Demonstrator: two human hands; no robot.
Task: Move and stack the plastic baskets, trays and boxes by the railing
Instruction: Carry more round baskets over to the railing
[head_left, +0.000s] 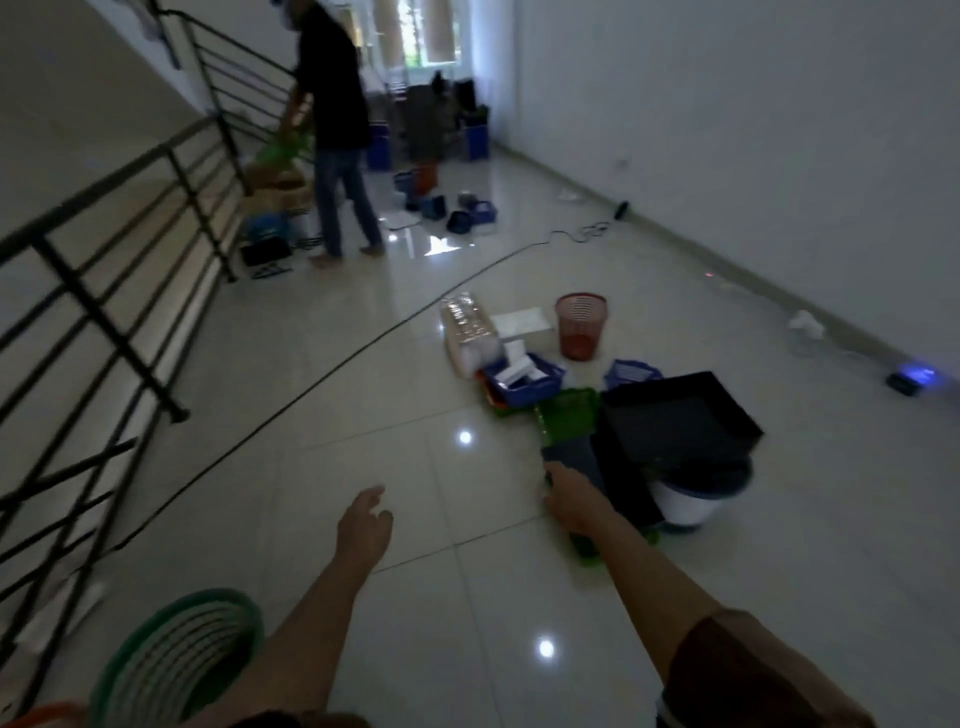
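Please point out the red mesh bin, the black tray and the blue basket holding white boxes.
red mesh bin (580, 326): head view, on its mesh wall.
black tray (680, 415): head view, on its inner floor.
blue basket (535, 391): head view, on its front wall.

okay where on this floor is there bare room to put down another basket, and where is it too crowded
Bare tile lies between the black cable and the railing, and in front of the left hand up to the green tray. It is crowded around the right hand: black tray, blue basket, red wastebasket and white bucket sit packed together.
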